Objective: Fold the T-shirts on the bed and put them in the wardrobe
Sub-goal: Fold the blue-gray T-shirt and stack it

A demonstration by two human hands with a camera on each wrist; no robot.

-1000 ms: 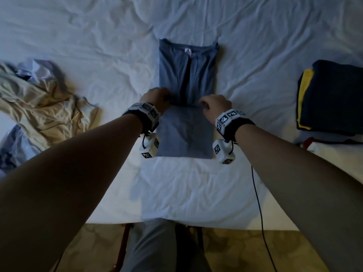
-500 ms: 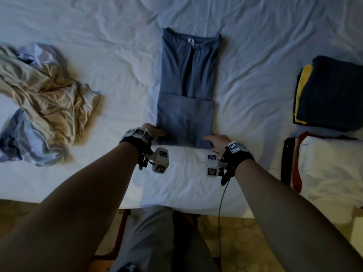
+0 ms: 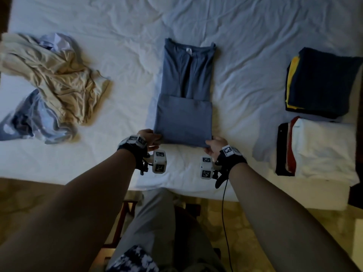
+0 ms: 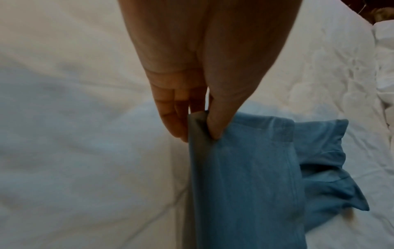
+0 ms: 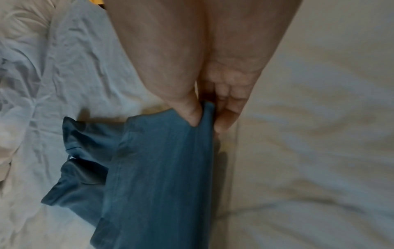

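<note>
A grey-blue T-shirt (image 3: 185,99) lies lengthwise in the middle of the white bed (image 3: 121,32), its sides folded in and its lower part doubled up over the body. My left hand (image 3: 151,139) pinches the near left corner of that doubled fold. In the left wrist view the thumb lies on top of the T-shirt (image 4: 245,176) and the fingers (image 4: 172,121) sit under its edge. My right hand (image 3: 213,146) pinches the near right corner the same way, thumb pressed into the T-shirt (image 5: 162,176).
A crumpled beige garment (image 3: 59,79) lies at the left over a pale blue one (image 3: 35,118). At the right sit two folded stacks, a dark navy and yellow one (image 3: 322,83) and a white-topped one (image 3: 318,148). The bed's near edge runs just behind my wrists.
Both hands left the fold line in the middle of the T-shirt, drew back to its near corners and took hold of them. The head view shifted back from the bed.
</note>
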